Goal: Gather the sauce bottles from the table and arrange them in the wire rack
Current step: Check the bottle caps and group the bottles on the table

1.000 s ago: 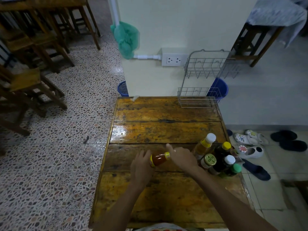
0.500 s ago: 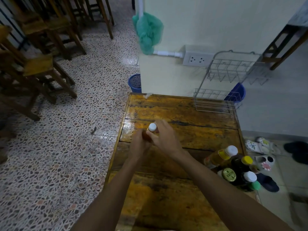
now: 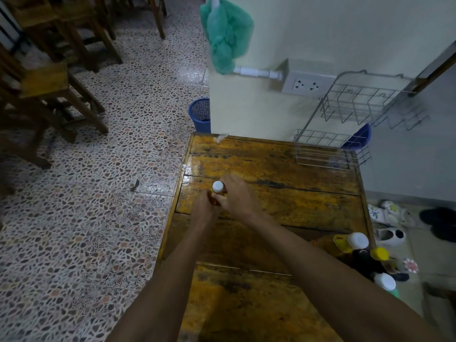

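Over the wooden tabletop [image 3: 283,193], both hands' grip, left hand [image 3: 204,209] and right hand [image 3: 238,198], clamped one white-capped bottle [image 3: 218,190]; wire rack [image 3: 345,134] beyond.

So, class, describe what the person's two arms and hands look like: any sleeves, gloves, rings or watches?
Both forearms are bare up to the frame edge, with no sleeves showing. The left hand and right hand wear no gloves; no watch, ring or bracelet is visible.
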